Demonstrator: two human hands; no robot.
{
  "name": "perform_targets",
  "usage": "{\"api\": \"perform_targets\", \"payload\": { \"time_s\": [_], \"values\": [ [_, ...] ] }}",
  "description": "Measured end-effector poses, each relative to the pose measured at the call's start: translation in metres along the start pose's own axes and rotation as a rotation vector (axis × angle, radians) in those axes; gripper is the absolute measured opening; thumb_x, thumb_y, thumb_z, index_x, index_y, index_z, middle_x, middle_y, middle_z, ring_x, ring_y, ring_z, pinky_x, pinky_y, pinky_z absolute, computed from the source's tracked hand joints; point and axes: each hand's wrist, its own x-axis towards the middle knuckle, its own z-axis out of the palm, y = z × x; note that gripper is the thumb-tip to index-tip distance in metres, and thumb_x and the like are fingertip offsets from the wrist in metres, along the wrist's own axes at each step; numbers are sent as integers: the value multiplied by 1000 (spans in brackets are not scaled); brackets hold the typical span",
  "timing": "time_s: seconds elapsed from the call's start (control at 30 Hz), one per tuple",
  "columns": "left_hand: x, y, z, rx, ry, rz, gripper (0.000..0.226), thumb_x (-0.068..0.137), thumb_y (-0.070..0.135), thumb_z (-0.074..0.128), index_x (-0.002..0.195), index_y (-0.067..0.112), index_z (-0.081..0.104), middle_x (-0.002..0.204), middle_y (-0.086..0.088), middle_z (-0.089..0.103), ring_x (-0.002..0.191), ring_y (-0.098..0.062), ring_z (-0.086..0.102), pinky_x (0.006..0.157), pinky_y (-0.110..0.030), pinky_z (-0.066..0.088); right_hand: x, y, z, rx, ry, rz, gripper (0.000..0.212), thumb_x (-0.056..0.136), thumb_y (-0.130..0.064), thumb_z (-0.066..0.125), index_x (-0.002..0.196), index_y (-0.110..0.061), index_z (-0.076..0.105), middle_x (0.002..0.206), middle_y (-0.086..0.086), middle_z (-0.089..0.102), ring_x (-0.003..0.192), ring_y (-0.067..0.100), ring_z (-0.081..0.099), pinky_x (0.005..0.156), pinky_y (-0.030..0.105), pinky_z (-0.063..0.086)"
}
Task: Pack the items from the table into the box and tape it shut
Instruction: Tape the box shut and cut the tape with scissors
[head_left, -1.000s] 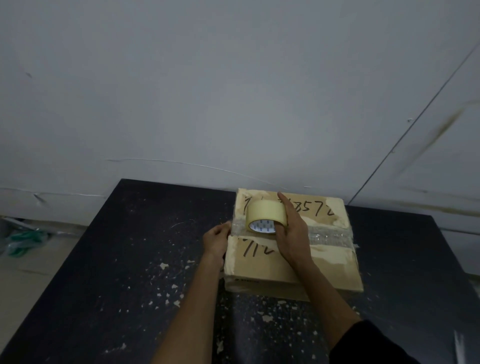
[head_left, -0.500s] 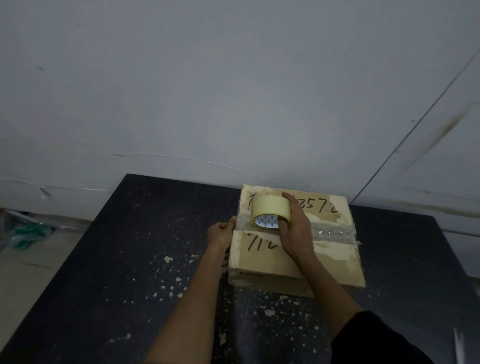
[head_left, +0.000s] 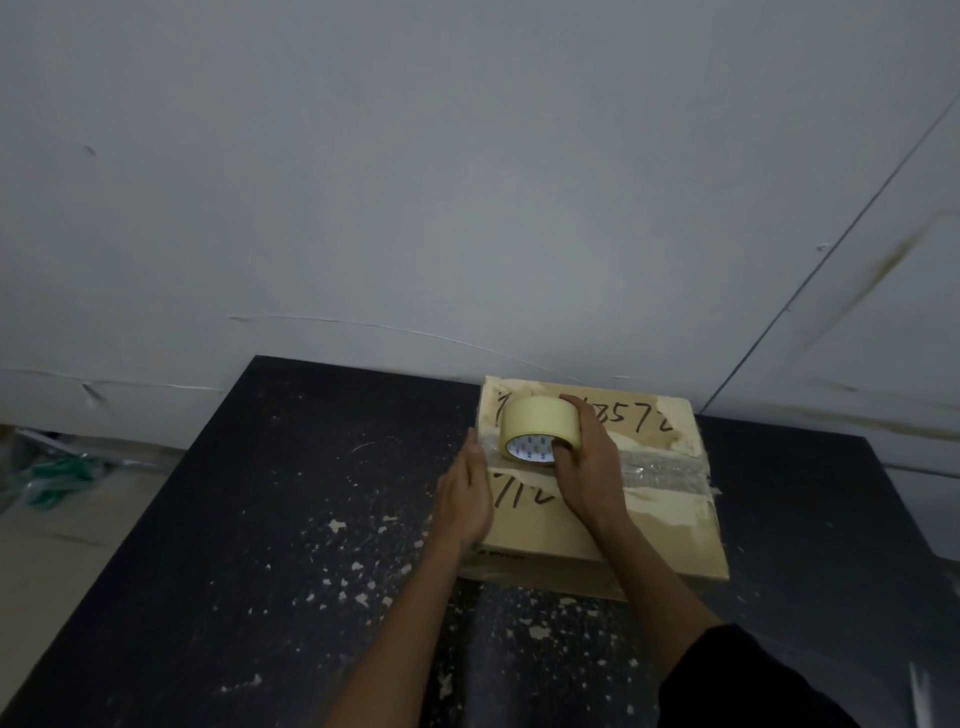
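Note:
A closed cardboard box (head_left: 670, 525) with black handwritten numbers lies on the dark table (head_left: 260, 519), near the back wall. A strip of clear tape (head_left: 660, 467) runs across its top along the flap seam. My right hand (head_left: 589, 467) grips a yellowish tape roll (head_left: 537, 428), which rests on the box top near its left end. My left hand (head_left: 465, 499) lies flat against the box's left side, fingers together, pressing at the seam. What is inside the box is hidden.
The table is speckled with pale paint flecks and scraps. A grey wall (head_left: 467, 182) rises right behind the box. On the floor at the far left lies a green and clear plastic bundle (head_left: 52, 473).
The view has shifted slightly. My left hand slid up along the box's left side toward the taped seam. My right hand keeps hold of the roll at the left end.

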Motion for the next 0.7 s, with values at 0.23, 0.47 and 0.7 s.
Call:
{"api": "perform_targets", "payload": {
  "time_s": [0.23, 0.47, 0.7],
  "values": [
    [0, -6, 0, 147, -55, 52, 61, 102, 52, 15, 156, 27, 1, 163, 1, 13, 148, -23, 17, 117, -44, 18, -1, 0, 3, -75, 5, 43, 52, 79, -33, 46, 131, -25, 44, 115, 10, 56, 100, 30, 53, 80, 39, 47],
    [5, -11, 0, 526, -43, 296, 58, 104, 38, 18, 156, 20, -2, 164, 5, -6, 150, -12, 6, 121, -46, 13, 0, -1, 1, -135, -6, 76, 58, 79, -36, 43, 137, -36, 42, 108, 10, 50, 95, 33, 48, 80, 39, 40],
    [6, -11, -3, 715, -40, 257, 61, 102, 43, 16, 155, 24, -6, 163, 9, -13, 151, -20, -5, 120, -54, 9, -3, -4, -6, -71, 96, -14, 77, 75, -1, 50, 149, -22, 39, 129, 13, 55, 102, 14, 47, 83, 26, 40]
  ]
}}
